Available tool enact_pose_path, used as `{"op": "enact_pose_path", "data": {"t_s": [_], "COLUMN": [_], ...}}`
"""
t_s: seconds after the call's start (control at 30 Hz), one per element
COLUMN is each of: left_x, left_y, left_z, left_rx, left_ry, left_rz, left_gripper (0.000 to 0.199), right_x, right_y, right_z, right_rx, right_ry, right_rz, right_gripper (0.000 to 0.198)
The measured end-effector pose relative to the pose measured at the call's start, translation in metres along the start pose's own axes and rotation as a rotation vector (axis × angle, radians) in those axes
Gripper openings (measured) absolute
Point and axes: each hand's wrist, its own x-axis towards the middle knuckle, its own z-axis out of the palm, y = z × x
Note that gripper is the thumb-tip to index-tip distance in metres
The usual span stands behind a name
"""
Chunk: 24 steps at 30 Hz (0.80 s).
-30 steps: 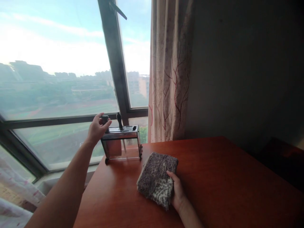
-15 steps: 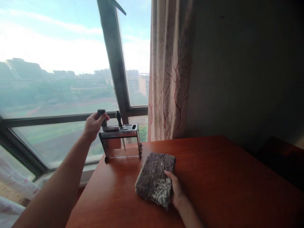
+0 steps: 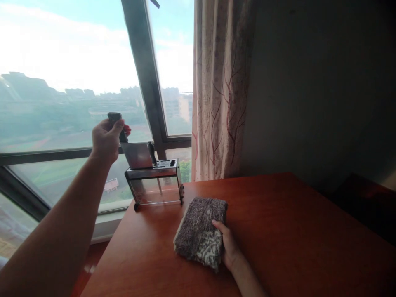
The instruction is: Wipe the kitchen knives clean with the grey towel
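My left hand [image 3: 107, 138] is closed round the black handle of a cleaver [image 3: 137, 155]. Its broad steel blade stands partly above the top slot of a knife block [image 3: 153, 173] with clear sides, and the lower part is still inside. Beside the blade, a second tool with a black handle [image 3: 152, 153] stands in the block, its thin shaft showing through the clear side. My right hand [image 3: 227, 243] grips the right edge of a folded, fuzzy grey-and-white cloth [image 3: 201, 231], thumb on top and fingers hidden beneath.
The reddish-brown wooden table [image 3: 278, 239] carries the block near its far left edge, close to the window frame [image 3: 145, 70]. A patterned curtain [image 3: 221, 90] hangs behind the table. A dark wall [image 3: 309, 90] fills the right side.
My left hand has risen and shifted left, drawing the cleaver up so that much more blade shows above the block. My right hand and the cloth have hardly moved.
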Motion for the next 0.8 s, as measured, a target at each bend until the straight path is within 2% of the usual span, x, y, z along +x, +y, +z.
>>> {"op": "enact_pose_path", "data": {"t_s": [0.23,0.5,0.7,0.8], "left_x": [0.006,0.008,0.015,0.016], "left_y": [0.011,0.012,0.028,0.038], "left_z": [-0.001,-0.003,-0.005,-0.006], "left_rx": [0.019,0.014,-0.042,-0.105], "left_ry": [0.120,0.101,0.109,0.086], "left_rz": [0.112,0.198,0.254,0.239], "left_gripper": [0.013,0.017,0.020,0.017], "right_x": [0.000,-0.005,-0.007,-0.006], "right_y": [0.001,-0.002,-0.002,-0.002], "right_z": [0.000,0.003,0.003,0.001], "right_rx": [-0.062,-0.070,-0.074,-0.073], "right_ry": [-0.007,-0.015,-0.013,-0.017], "right_rz": [-0.054,-0.059,-0.059,-0.051], "right_gripper": [0.035,0.036,0.035,0.036]}}
